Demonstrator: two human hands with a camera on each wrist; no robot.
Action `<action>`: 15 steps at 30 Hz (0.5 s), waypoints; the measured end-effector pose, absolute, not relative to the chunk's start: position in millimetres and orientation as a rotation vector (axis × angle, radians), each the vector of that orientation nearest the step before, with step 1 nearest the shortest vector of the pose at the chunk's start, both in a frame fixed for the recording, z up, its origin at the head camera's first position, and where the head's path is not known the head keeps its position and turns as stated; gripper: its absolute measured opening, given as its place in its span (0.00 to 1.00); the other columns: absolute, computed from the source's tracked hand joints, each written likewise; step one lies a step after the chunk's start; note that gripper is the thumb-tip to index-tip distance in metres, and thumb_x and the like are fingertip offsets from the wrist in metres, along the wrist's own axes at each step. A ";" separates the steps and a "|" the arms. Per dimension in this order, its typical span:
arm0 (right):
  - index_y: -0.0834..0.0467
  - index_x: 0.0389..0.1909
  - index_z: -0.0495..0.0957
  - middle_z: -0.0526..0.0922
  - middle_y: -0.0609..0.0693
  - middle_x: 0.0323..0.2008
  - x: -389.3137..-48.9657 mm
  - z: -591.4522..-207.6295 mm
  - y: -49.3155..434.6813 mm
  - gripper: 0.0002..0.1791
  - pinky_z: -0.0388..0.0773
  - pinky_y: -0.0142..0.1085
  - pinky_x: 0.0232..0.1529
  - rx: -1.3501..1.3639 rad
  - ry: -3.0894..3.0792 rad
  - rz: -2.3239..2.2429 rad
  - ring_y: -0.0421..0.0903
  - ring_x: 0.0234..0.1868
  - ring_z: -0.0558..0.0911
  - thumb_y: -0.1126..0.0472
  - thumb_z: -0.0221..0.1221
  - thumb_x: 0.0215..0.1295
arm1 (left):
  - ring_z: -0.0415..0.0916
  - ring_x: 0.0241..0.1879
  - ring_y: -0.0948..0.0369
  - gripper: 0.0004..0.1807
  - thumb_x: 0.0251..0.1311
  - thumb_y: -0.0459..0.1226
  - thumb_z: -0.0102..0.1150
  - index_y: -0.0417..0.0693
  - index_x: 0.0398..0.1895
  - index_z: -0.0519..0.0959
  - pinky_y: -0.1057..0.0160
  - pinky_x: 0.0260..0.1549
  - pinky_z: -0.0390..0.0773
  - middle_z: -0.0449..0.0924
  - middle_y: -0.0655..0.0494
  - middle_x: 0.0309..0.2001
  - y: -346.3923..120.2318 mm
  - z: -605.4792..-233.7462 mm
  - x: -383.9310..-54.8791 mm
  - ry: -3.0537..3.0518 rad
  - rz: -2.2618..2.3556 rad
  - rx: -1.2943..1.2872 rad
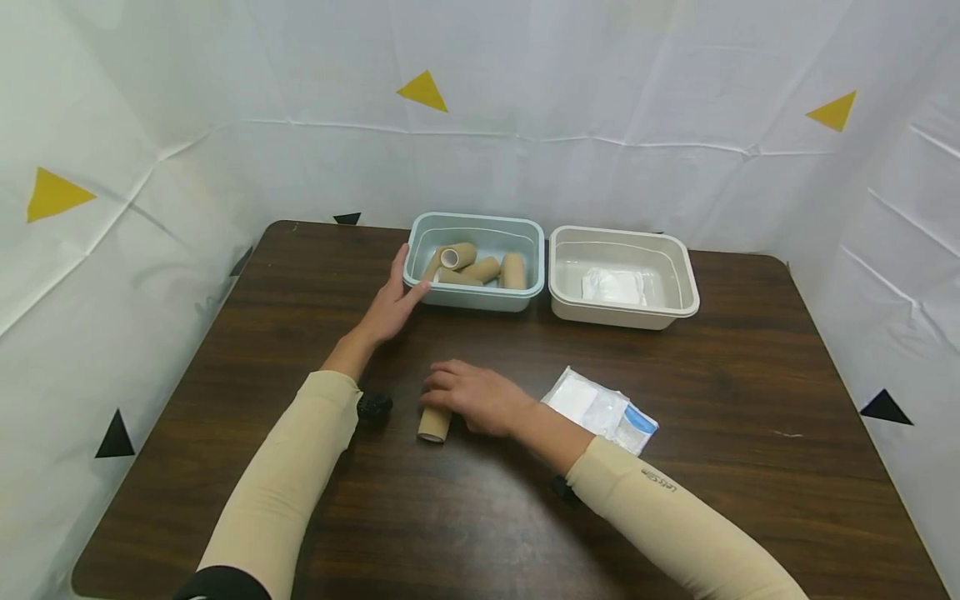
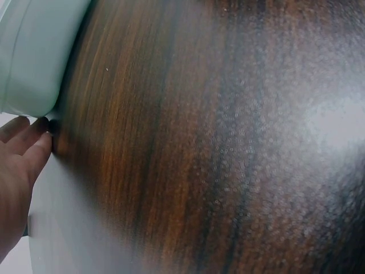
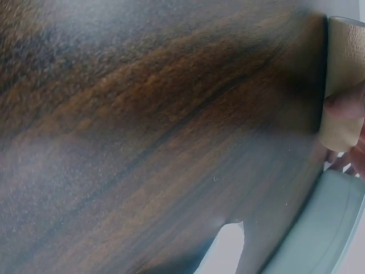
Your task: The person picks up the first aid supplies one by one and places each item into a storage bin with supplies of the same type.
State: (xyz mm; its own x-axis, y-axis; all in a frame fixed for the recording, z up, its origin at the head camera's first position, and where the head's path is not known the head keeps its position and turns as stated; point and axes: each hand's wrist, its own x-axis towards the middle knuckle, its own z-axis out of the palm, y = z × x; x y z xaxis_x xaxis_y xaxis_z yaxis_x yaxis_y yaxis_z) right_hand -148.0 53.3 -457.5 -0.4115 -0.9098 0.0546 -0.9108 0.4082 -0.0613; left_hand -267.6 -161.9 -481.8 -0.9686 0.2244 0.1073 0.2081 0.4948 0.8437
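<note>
My left hand [image 1: 387,310] is at the left end of a light blue plastic bin [image 1: 474,297], its fingers extended along the end wall and its thumb at the front corner. Inside the bin lie several cardboard tubes [image 1: 513,272]. In front of it, my right hand [image 1: 480,398] grips another cardboard tube [image 1: 433,425] at the table. The right wrist view shows the thumb across this tube [image 3: 344,63], with fingers on its far side. In the left wrist view, the left fingertips [image 2: 40,142] are beside the bin's lower edge.
A beige bin [image 1: 622,315] stands right of the blue one, holding a white packet [image 1: 613,286]. Flat white plastic packets [image 1: 592,402], one with a blue patch, lie on the dark wooden table [image 1: 750,400] beside my right wrist. White sheeting [image 1: 562,67] surrounds the table's back and sides.
</note>
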 end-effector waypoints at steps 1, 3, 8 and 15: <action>0.50 0.59 0.79 0.75 0.49 0.61 -148.0 -457.2 53.4 0.29 0.70 0.41 0.62 1.694 -2.625 0.123 0.51 0.69 0.66 0.75 0.61 0.57 | 0.50 0.73 0.47 0.42 0.72 0.52 0.46 0.61 0.79 0.35 0.43 0.68 0.52 0.44 0.47 0.78 -161.9 -481.8 -267.8 2.703 1.521 0.392; 0.49 0.59 0.79 0.75 0.49 0.61 -147.7 -456.4 53.7 0.29 0.70 0.40 0.61 1.690 -2.626 0.113 0.50 0.69 0.66 0.75 0.61 0.58 | 0.51 0.73 0.47 0.42 0.72 0.52 0.46 0.62 0.79 0.35 0.43 0.67 0.52 0.44 0.47 0.78 -161.6 -481.7 -268.1 2.702 1.525 0.392; 0.48 0.59 0.79 0.75 0.48 0.61 -147.7 -454.8 55.3 0.29 0.72 0.39 0.59 1.683 -2.630 0.089 0.50 0.69 0.66 0.73 0.62 0.58 | 0.50 0.73 0.48 0.42 0.72 0.52 0.46 0.61 0.79 0.35 0.43 0.68 0.52 0.44 0.47 0.78 -161.2 -481.6 -268.2 2.697 1.531 0.395; 0.47 0.59 0.79 0.76 0.48 0.60 -146.4 -453.7 56.7 0.29 0.75 0.39 0.56 1.696 -2.606 0.073 0.50 0.67 0.68 0.72 0.64 0.57 | 0.49 0.73 0.48 0.42 0.72 0.53 0.47 0.61 0.79 0.35 0.43 0.68 0.51 0.43 0.48 0.78 -162.6 -484.2 -268.6 2.699 1.535 0.392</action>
State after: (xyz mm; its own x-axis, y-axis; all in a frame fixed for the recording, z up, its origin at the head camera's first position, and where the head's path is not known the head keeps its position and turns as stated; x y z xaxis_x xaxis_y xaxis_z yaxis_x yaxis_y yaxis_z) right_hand -146.4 56.7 -453.7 -0.4050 -0.9128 0.0518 -0.9143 0.4044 -0.0222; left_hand -268.6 -162.6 -484.2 -0.9685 0.2223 0.1124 0.2102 0.4873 0.8475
